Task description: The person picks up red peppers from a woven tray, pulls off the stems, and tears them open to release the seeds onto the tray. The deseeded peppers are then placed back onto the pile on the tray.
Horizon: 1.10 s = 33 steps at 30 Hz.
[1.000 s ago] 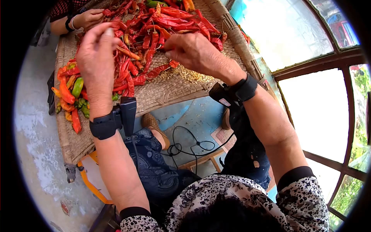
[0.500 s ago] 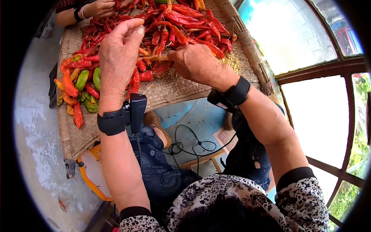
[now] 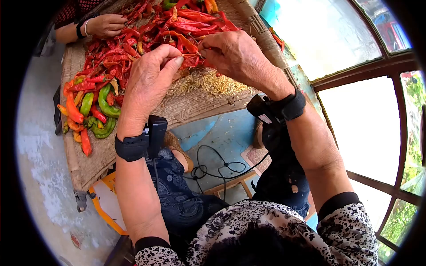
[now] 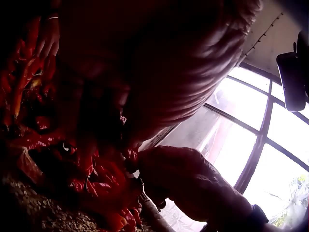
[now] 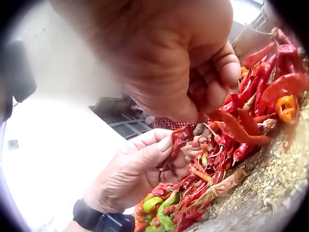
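My left hand [image 3: 148, 82] pinches a shrivelled red chili pepper [image 5: 181, 140] between thumb and fingers, plainest in the right wrist view. Close to its right, my right hand [image 3: 237, 55] has its fingers curled, the tips at the other end of that pepper. Seen from the right wrist, this hand [image 5: 183, 67] hangs above the left one, partly covering the heap. Red chili peppers [image 3: 195, 22] lie piled behind both hands on a woven mat [image 3: 177, 108]. Pale chili seeds [image 3: 213, 84] are scattered under the right hand. The left wrist view is dark.
Green and orange peppers [image 3: 88, 106] lie at the mat's left side. At the far left, another person's hand [image 3: 106, 25] rests by the heap. A window [image 3: 364, 128] stands on the right. Black cable [image 3: 222, 164] loops across the floor below the mat.
The left hand has moved right and down, close to the right hand. An orange-brown pepper gripped by the right hand half a second ago is gone from it; a red one is between the hands.
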{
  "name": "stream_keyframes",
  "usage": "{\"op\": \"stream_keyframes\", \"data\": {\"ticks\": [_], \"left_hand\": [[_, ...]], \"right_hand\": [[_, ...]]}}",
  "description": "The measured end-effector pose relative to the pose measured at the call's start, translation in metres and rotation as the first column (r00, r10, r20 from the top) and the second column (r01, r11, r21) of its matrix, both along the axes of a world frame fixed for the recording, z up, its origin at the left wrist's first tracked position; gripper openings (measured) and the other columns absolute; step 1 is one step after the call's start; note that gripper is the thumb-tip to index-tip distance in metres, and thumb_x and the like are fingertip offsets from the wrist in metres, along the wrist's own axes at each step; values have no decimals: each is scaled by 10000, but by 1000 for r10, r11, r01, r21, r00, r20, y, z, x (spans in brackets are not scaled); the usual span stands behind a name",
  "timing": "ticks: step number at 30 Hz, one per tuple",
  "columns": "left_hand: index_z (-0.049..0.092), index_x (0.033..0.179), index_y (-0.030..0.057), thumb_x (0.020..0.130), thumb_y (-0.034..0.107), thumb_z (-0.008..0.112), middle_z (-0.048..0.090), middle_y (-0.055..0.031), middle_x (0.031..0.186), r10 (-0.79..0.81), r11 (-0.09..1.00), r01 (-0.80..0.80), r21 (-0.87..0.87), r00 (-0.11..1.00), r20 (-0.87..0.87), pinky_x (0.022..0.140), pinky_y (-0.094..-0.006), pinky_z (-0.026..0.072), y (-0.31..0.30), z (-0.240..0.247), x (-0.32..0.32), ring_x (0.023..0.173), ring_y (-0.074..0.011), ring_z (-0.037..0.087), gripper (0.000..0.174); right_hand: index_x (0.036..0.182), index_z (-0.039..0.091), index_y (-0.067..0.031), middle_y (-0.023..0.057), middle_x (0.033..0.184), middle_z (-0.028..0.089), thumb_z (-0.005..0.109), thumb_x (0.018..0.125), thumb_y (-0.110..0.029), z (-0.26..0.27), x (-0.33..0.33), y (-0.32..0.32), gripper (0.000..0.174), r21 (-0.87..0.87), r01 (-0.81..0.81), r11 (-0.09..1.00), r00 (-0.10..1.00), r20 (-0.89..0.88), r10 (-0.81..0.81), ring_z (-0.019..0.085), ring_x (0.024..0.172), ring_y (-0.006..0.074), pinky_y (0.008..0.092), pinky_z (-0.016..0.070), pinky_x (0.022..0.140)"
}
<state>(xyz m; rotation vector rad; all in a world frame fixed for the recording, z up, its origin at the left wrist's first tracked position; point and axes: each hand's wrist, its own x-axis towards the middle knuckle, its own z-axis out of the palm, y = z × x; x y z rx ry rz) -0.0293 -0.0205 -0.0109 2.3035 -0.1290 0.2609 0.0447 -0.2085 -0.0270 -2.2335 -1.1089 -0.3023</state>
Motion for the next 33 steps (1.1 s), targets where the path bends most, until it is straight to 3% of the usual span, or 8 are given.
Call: {"op": "stream_keyframes", "data": {"ticks": [5,12,14,17,22,25,28,33], "left_hand": [[598,963,5,924,189,554,611,-37,726,60,984,-75,-161,994,-95,595,-252,451,19,0,3,637,-86,551,193],[583,1158,21,927,246,570,635,-101,1053,553,833,-453,-316,681,480,833,-273,474,56,13,9,960,-144,592,323],[561,1208,32,918,333,573,594,-123,1154,468,671,-723,167,587,660,881,-297,455,64,18,2,1063,-175,560,419],[566,1207,28,887,451,591,645,-85,981,274,950,-241,-198,948,163,813,-279,463,48,8,1,913,-155,590,531],[635,1077,26,922,384,565,659,-41,849,-51,939,38,-342,998,-28,705,-273,473,-6,5,-8,774,-129,600,396],[643,984,27,940,340,538,629,-40,727,-90,993,94,-67,994,68,639,-283,470,-5,7,-6,672,-126,587,333],[617,907,15,945,293,520,555,-41,607,129,963,-126,-238,992,-3,552,-297,433,3,13,-6,570,-123,537,297],[626,1047,44,960,321,497,510,16,652,129,979,-141,-149,988,-89,533,-220,401,11,6,-6,577,-53,470,318]], "right_hand": [[722,596,-16,138,589,581,582,871,-198,-4,12,-6,235,61,-35,998,999,4,35,603,541,288,383,489,525],[886,623,-28,23,644,575,505,967,-318,9,8,-4,324,185,-252,950,886,-351,304,544,573,96,266,449,523],[894,623,-34,14,645,568,499,971,-326,17,2,0,326,179,-271,946,846,-425,323,535,578,71,240,444,525],[912,621,-45,-3,648,559,486,978,-318,23,-4,6,312,338,-199,920,742,-562,367,523,586,43,208,429,529],[924,616,-52,-23,689,567,471,984,-313,28,-6,12,305,570,-117,814,648,-577,497,538,623,39,190,430,541],[996,622,-49,-19,727,578,486,977,-325,25,-2,17,309,640,-106,761,576,-585,572,544,645,41,199,449,552],[1186,573,-18,15,816,603,551,940,-329,1,7,30,398,412,-53,909,926,-322,200,574,670,109,263,502,604],[967,591,-28,150,833,608,540,853,-112,-41,-1,43,150,-301,-96,949,995,-3,100,626,726,312,407,519,616]]}}
